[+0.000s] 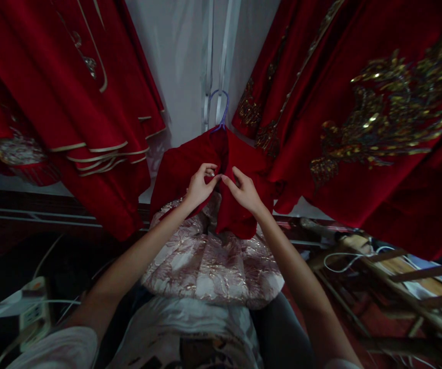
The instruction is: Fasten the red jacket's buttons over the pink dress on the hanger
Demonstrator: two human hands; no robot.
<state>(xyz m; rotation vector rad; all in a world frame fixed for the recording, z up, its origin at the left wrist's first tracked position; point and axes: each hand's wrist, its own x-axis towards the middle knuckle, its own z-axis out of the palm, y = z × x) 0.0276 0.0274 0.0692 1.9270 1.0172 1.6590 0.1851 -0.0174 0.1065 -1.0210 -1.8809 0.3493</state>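
Note:
A small red jacket [178,159] hangs in front of me on a purple hanger [226,107], its front parted below the neck. My left hand [202,184] pinches the left front edge between thumb and fingers. Opposite it, my right hand [243,189] has its thumb and fingers closed on the right front edge. The two thumb tips nearly meet at the middle opening; what lies under the fingertips is hidden. Below the jacket, a pale brocade skirt [213,266] with shiny pinkish thread spreads toward my lap.
Red garments with pale piping [101,148] hang to the left. Red cloth with gold sequin embroidery [390,113] hangs to the right. A power strip [34,312] with cables lies lower left. A wooden rack [397,277] with a white cable stands lower right.

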